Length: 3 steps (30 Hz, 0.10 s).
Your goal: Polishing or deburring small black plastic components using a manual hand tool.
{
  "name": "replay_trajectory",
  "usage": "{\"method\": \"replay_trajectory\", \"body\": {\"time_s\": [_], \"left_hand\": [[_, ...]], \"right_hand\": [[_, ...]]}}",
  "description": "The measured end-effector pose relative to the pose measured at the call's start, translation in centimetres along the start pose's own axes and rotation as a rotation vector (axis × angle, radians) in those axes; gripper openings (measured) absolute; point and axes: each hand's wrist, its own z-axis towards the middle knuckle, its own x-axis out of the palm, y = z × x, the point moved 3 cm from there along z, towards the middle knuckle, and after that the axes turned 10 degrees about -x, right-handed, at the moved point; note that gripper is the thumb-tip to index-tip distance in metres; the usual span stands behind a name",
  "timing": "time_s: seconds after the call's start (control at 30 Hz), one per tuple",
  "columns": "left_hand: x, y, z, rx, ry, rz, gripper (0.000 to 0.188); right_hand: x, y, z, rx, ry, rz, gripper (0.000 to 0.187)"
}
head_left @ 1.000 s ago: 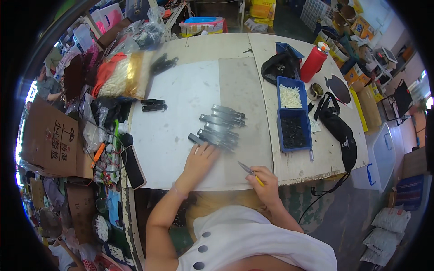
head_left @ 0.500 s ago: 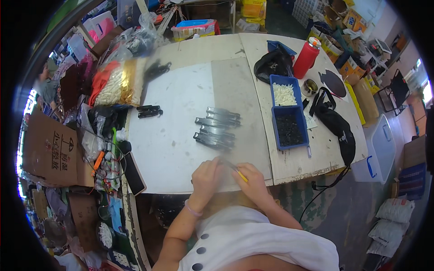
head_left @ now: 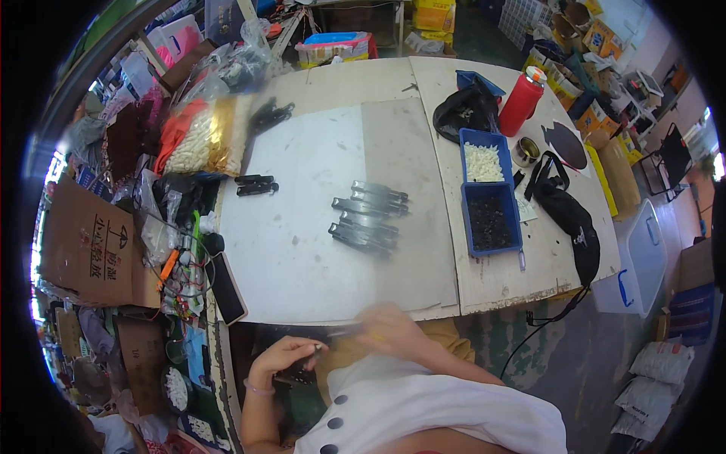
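At the table's near edge, my left hand [head_left: 286,356] is low on the left, its thumb and finger closed on a small dark piece [head_left: 317,349], mostly hidden. Beside it my right hand [head_left: 393,333] is smeared by motion; a thin grey tool with a hint of yellow at its handle [head_left: 346,331] points from it toward the left hand. Several grey metallic clip-like parts [head_left: 367,216] lie in a staggered stack on the white sheet [head_left: 295,257]. A pair of dark parts [head_left: 256,185] lies farther left, with more dark parts [head_left: 271,116] behind.
Right of the sheet stand a blue tray of white pieces [head_left: 482,162] and a blue tray of black pieces [head_left: 491,219]. Beyond are a red flask [head_left: 522,102] and black bags [head_left: 465,110]. A phone [head_left: 225,287], wires and a carton [head_left: 87,246] crowd the left edge.
Both hands have drawn back from the sheet to the near edge. My left hand has moved down and left, the right slightly left and down. The stacked parts stay put.
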Motion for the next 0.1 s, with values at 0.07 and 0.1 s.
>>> {"method": "replay_trajectory", "body": {"time_s": [0.07, 0.1], "left_hand": [[-2.2, 5.5, 0.1, -0.143, -0.435, 0.763, 0.046], [-2.2, 5.0, 0.2, -0.284, -0.375, 0.909, 0.057]], "right_hand": [[-0.4, -1.1, -1.0, 0.130, -0.034, -0.016, 0.016], [-1.0, -1.8, -1.6, 0.137, -0.021, -0.041, 0.015]]}}
